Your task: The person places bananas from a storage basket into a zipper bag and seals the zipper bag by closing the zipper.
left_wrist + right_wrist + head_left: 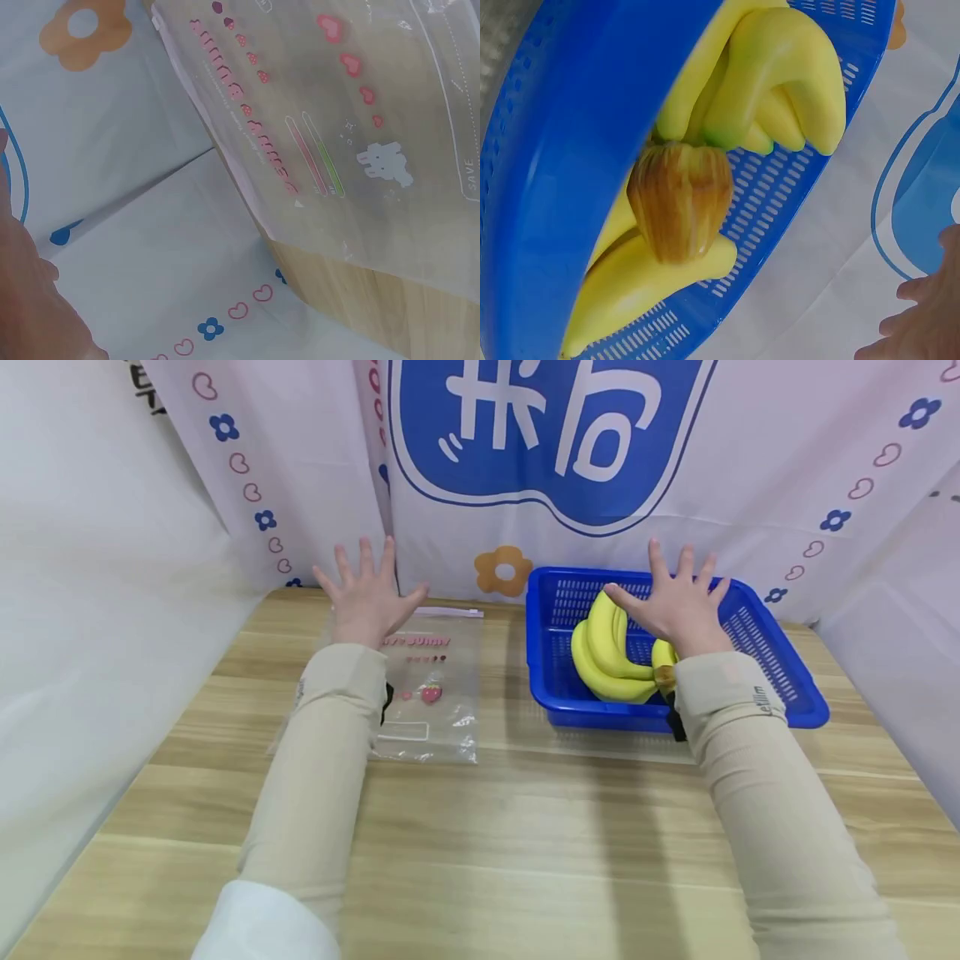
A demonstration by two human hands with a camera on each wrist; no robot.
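Observation:
My left hand (367,606) is held with its fingers spread above a clear zip bag (450,727), holding nothing. The bag, printed with pink lettering, hearts and a white bunny, lies flat on the table; my forearm hides part of it. Spread as well, my right hand (681,606) hovers over a blue plastic basket (543,703) and grips nothing. Inside the basket lie yellow bananas (611,652), in the right wrist view beside a brown-and-yellow, apple-like fruit (681,202). My right wrist and sleeve cover some of the basket's contents in the head view.
A wood-grain table (510,860) carries the bag at left and the basket at right. Behind them hangs a white printed cloth (450,543) close to the table's back edge. White sheeting (90,610) flanks the left side, with more on the right.

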